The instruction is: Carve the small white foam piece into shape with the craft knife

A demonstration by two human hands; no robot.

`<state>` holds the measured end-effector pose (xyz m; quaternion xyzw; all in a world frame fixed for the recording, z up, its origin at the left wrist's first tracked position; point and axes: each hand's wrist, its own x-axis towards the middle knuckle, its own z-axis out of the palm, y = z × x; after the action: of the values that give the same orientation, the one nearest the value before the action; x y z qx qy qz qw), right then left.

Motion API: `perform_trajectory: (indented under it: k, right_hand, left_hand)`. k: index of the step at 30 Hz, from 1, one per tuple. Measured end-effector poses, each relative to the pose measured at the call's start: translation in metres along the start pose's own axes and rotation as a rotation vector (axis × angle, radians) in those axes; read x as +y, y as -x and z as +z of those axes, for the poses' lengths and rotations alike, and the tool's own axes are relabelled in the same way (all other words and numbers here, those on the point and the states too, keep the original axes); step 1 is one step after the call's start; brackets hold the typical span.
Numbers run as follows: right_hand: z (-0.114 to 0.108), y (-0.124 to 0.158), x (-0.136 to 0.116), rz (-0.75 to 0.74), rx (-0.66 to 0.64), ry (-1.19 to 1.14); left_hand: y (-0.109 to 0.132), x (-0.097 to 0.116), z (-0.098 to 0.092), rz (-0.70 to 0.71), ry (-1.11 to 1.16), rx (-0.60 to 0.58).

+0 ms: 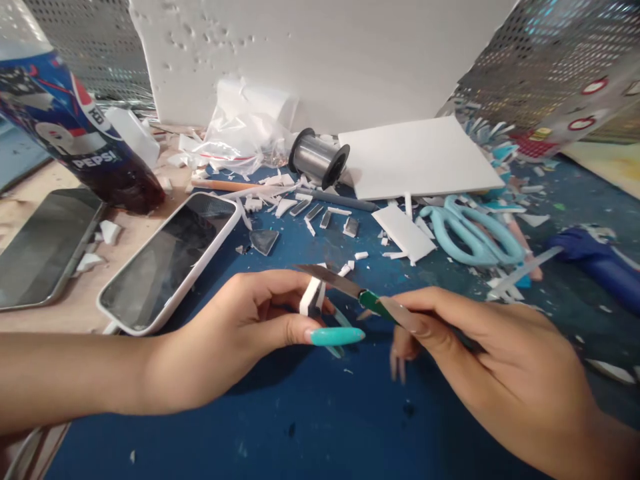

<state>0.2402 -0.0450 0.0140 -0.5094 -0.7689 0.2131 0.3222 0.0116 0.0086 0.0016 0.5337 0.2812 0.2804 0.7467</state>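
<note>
My left hand (240, 333) pinches a small white foam strip (311, 295) upright between thumb and fingers, just above the blue cutting mat (280, 413). My right hand (500, 360) grips a green-handled craft knife (350, 288), its blade pointing left and lying against the top of the strip. Both hands hover near the front middle of the mat.
Two phones (170, 260) (45, 247) lie at the left beside a Pepsi bottle (75, 133). A wire spool (317, 158), a white foam sheet (417, 157), light blue scissors (473, 230), a blue tool (600, 260) and several foam scraps litter the back. A large foam board (320, 53) stands behind.
</note>
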Motion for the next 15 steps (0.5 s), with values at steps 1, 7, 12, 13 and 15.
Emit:
perform_trajectory:
  k: [1, 7, 12, 13, 15]
  right_hand:
    - [0.001, 0.001, 0.0, 0.042, -0.016, -0.055]
    - [0.003, 0.004, -0.005, 0.188, -0.053, -0.189]
    - [0.004, 0.007, -0.011, 0.288, -0.119, -0.26]
    - [0.004, 0.007, -0.011, 0.282, -0.142, -0.258]
    - [0.004, 0.007, -0.01, 0.24, -0.19, -0.232]
  left_hand:
    - [0.0, 0.0, 0.0, -0.002, -0.016, -0.01]
    - [0.002, -0.002, -0.002, -0.049, -0.158, 0.061]
    - [0.001, -0.002, -0.003, -0.008, -0.345, 0.047]
    - [0.001, -0.002, -0.003, 0.002, -0.362, 0.047]
    - [0.0, -0.002, -0.004, 0.023, -0.383, 0.051]
